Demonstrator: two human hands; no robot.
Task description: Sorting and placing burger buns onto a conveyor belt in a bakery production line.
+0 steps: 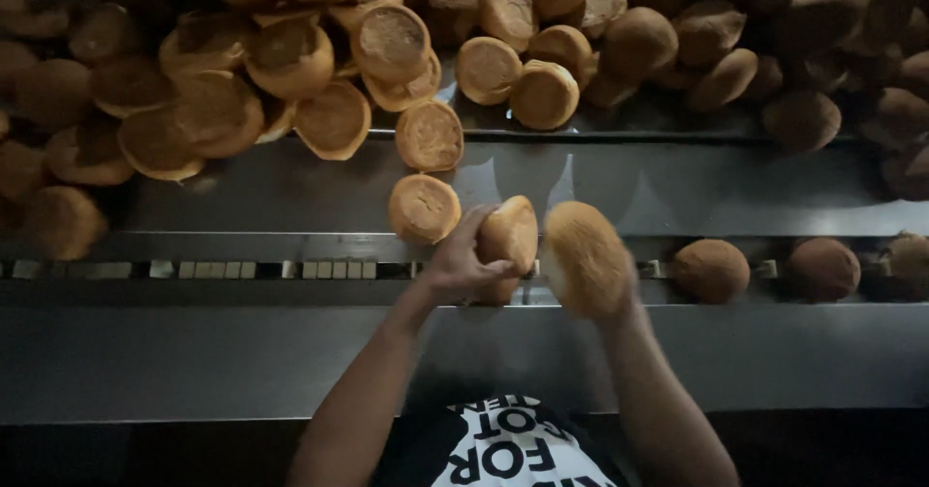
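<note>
Below, left hand [460, 264] gripping bun [510, 235], right hand [605, 298] — another bun [585, 255]

both bare forearms reach up from the bottom edge, elbows bent, converging toward the middle. left hand [460, 264] curled, fingers wrapped closed, thumb side up. right hand [605, 289] mostly hidden, seemingly cupped shut too, wrist angled inward.

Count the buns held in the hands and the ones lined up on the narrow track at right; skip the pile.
Left-hand bun: 1
Right-hand bun: 1
Track buns: 3
Total: 5
</note>
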